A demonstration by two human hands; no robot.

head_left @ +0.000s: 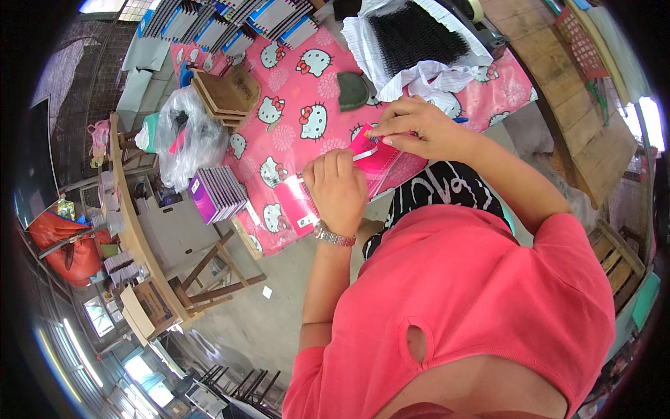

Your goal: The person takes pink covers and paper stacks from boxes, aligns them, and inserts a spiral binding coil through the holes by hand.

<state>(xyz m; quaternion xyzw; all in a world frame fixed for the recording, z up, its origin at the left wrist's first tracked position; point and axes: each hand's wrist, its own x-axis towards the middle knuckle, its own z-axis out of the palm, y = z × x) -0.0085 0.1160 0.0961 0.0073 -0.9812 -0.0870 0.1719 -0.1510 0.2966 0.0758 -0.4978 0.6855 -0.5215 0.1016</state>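
A bright pink notebook (380, 162) with a row of small punched holes along one edge lies at the table's near edge. My left hand (337, 187), a metal watch at its wrist, presses curled fingers down on the notebook's left part; its thumb is hidden. My right hand (419, 129) pinches the notebook's far corner between thumb and fingers, beside a small coloured print. Past my right hand, a pile of black binding coils (417, 36) rests on crumpled white wrapping (363, 42). A dark green rounded pad (353, 91) sits just beyond the notebook.
The table wears a pink cartoon-cat cloth (283, 112). Coil-bound notebooks (230, 21) are stacked at the far left. Nearer stand a cardboard box (227, 94), a clear plastic bag (192, 136) and a purple notebook stack (218, 195). A blue pen (460, 120) lies by my right wrist.
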